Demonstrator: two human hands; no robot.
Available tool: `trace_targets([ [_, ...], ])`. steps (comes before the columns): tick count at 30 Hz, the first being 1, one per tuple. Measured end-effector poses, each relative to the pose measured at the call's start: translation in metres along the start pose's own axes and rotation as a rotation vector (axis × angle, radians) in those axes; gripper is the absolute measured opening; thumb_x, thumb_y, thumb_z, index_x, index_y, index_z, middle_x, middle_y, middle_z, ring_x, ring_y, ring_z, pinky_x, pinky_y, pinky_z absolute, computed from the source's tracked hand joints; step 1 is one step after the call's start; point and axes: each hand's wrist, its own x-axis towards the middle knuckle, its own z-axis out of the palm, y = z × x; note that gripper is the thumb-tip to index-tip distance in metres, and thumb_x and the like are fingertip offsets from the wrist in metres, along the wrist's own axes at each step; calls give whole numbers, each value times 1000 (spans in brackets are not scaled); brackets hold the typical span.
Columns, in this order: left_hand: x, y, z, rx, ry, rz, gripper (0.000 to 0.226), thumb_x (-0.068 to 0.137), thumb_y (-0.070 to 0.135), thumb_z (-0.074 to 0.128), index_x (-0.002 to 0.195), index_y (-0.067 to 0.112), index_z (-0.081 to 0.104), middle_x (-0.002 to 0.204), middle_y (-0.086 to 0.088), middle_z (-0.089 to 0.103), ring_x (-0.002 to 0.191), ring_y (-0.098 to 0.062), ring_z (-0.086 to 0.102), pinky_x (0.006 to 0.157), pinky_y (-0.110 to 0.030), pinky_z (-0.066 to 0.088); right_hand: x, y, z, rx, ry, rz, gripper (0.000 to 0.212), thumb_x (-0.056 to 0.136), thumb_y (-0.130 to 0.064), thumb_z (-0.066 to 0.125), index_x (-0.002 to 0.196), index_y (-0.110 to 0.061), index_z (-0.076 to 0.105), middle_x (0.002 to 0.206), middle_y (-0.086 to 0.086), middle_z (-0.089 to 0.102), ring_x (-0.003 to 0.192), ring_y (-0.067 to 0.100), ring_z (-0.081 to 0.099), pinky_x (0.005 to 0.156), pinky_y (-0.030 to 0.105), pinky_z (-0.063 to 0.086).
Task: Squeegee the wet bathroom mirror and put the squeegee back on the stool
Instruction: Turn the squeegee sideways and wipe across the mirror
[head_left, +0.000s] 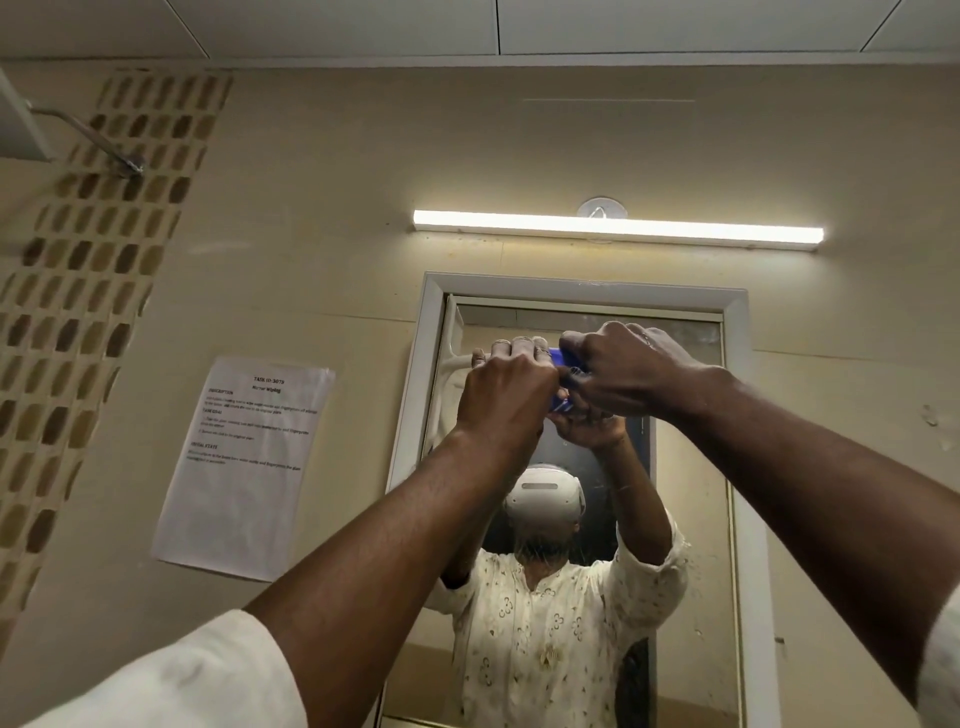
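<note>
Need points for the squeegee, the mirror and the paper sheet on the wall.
squeegee (560, 402), head view, blue part showing between the hands.
mirror (691, 493), head view, bare glass right of the reflection.
paper sheet (244, 467), head view, middle of the printed page.

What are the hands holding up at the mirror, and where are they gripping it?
Both the left hand and right hand clasp a blue squeegee near the mirror top; which part they grip is hidden.

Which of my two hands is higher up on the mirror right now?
Your right hand, gripping the blue squeegee nearest the mirror's top edge. The left hand sits slightly lower, closed beside it.
</note>
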Motion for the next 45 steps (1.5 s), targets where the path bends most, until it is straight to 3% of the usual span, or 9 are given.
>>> trace_targets([
  [3,1,3,2,-17,-11,-15,65,87,26,64,141,1,38,135,-20,53,125,-35,49,103,-42,42,-1,1,0,23,4,22,22,92,-46,48,84,-26,46,61,-11,45,55,5,44,52,20,27],
  [10,0,15,2,-16,13,19,63,84,19,68,138,-1,41,127,-23,57,119,-37,53,99,-47,44,-5,10,-6,33,-25,56,10,89,-35,54,90,-26,56,85,2,65,75,20,58,56,23,33],
  [20,2,59,3,-81,24,66,54,90,15,60,137,-2,41,132,-23,53,124,-36,48,102,-44,41,-39,38,-15,110,-6,116,14,89,-37,56,88,-23,60,90,4,65,79,23,58,63,28,39],
  [28,8,100,3,-174,74,120,48,89,13,60,131,-5,46,122,-23,58,114,-35,55,92,-41,48,-70,70,-28,61,32,191,26,88,-39,58,101,-19,68,99,4,69,81,21,54,55,23,29],
  [33,13,136,2,-216,94,155,46,88,10,61,130,-5,48,117,-23,61,107,-35,59,86,-41,51,-96,93,-46,13,9,275,39,87,-45,58,115,-19,67,111,7,70,81,21,51,62,27,32],
  [36,16,164,0,-231,105,172,46,90,6,58,132,-5,45,115,-23,61,106,-36,60,84,-42,52,-113,107,-62,-27,-19,337,38,88,-43,58,117,-20,67,116,6,69,85,21,49,69,32,34],
  [39,18,189,-1,-257,126,192,45,89,4,58,131,-4,46,113,-22,62,103,-35,61,83,-42,52,-130,119,-77,-84,-47,387,33,88,-43,58,113,-23,68,116,5,68,86,22,47,67,31,31],
  [45,20,241,-1,-319,119,219,51,86,1,61,134,-3,43,117,-22,61,107,-36,60,95,-51,47,-165,147,-100,-164,-108,476,28,87,-47,55,104,-28,67,109,2,67,87,23,52,64,31,31],
])
